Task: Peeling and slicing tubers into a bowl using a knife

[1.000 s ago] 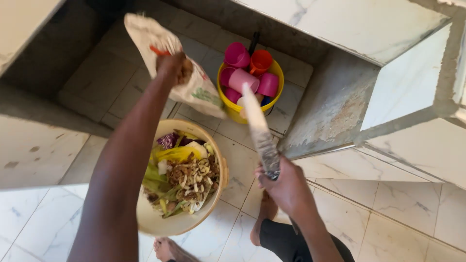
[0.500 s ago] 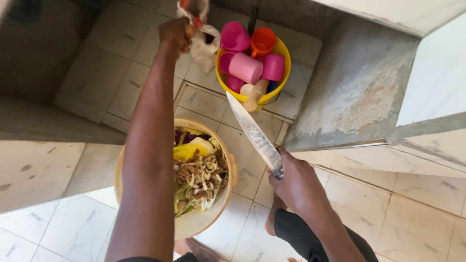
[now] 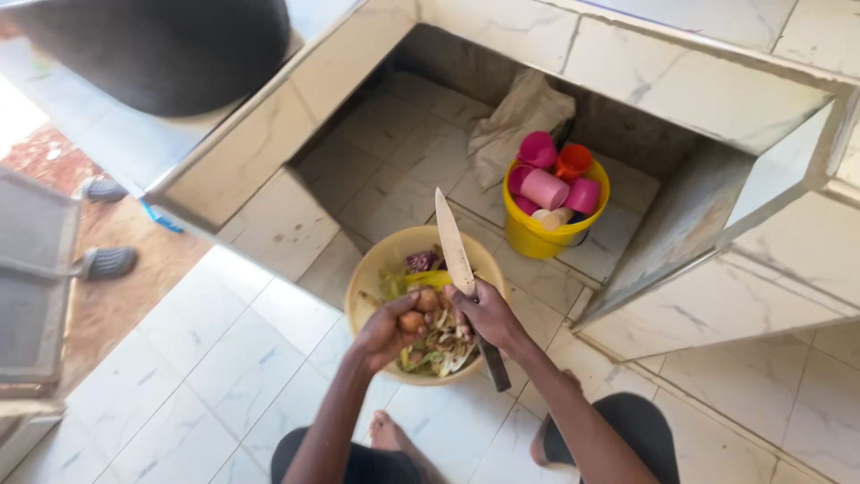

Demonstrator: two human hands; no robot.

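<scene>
Knife (image 3: pixel 457 246) sits in your right hand (image 3: pixel 488 315), fingers wrapped tight around the handle, over the bowl (image 3: pixel 372 278) of peelings on the floor. One knife, one bowl. Its long axis runs nearly straight away from you: tip up and slightly left toward the shelf recess, dark handle end poking out below your fist. Your left hand (image 3: pixel 390 330), just beside the right, is curled around a small brown onion (image 3: pixel 412 321) above the scraps. One yellow bucket (image 3: pixel 546 235) behind holds five cups: four pink, one orange.
</scene>
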